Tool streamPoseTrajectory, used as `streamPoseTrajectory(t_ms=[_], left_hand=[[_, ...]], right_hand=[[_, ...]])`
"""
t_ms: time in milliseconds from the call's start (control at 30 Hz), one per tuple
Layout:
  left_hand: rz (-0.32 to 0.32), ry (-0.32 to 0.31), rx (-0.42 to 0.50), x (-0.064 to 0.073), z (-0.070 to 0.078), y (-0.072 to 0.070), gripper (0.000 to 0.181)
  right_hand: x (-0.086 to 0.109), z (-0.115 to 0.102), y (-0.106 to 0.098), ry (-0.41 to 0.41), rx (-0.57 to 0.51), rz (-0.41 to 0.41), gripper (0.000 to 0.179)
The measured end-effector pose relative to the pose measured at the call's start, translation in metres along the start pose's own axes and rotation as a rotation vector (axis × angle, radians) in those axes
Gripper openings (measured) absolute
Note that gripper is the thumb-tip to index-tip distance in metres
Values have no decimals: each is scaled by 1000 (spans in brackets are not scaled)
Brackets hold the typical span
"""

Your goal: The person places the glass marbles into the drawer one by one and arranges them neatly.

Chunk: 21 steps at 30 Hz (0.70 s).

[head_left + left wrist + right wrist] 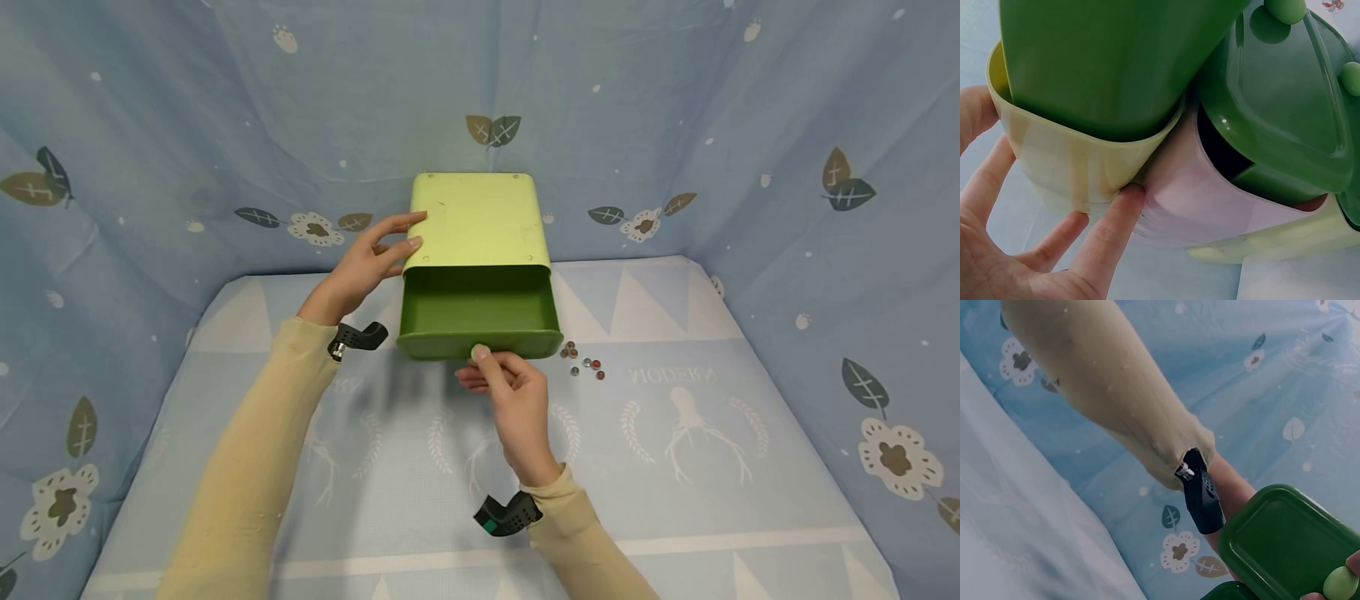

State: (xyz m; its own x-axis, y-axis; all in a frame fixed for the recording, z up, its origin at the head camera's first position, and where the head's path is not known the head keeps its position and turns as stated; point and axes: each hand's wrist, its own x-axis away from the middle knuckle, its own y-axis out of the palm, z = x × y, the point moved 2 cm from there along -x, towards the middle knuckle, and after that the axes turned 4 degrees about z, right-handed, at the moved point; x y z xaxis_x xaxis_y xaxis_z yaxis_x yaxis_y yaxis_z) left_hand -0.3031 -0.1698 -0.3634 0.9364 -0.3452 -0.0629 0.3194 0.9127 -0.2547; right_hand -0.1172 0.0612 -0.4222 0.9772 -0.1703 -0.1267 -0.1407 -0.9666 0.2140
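Note:
A small drawer cabinet with a yellow-green top (pixel 476 221) stands against the back cloth. Its top green drawer (pixel 480 304) is pulled well out, and no contents show inside in the head view. My right hand (pixel 517 400) pinches the round light-green knob (pixel 1340 584) on that drawer's front. My left hand (pixel 367 258) rests against the cabinet's left side, fingers spread. In the left wrist view its fingertips touch the yellow-green housing (pixel 1072 156) and reach the pink housing (pixel 1210 200) below, whose green drawer (pixel 1285 106) sits slightly out.
Several small reddish and grey beads (pixel 587 362) lie on the table just right of the drawer front. A light patterned cloth (pixel 675 467) covers the table. Blue printed fabric (pixel 150 125) hangs around the back and sides.

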Motion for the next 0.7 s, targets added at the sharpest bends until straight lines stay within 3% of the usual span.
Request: streamPoseTrajectory(t_ms=[700], left_hand=[[-12,-6,-3,-3,-4,-2,55]], right_hand=[[23,-3,-7,18,10,-8,38]])
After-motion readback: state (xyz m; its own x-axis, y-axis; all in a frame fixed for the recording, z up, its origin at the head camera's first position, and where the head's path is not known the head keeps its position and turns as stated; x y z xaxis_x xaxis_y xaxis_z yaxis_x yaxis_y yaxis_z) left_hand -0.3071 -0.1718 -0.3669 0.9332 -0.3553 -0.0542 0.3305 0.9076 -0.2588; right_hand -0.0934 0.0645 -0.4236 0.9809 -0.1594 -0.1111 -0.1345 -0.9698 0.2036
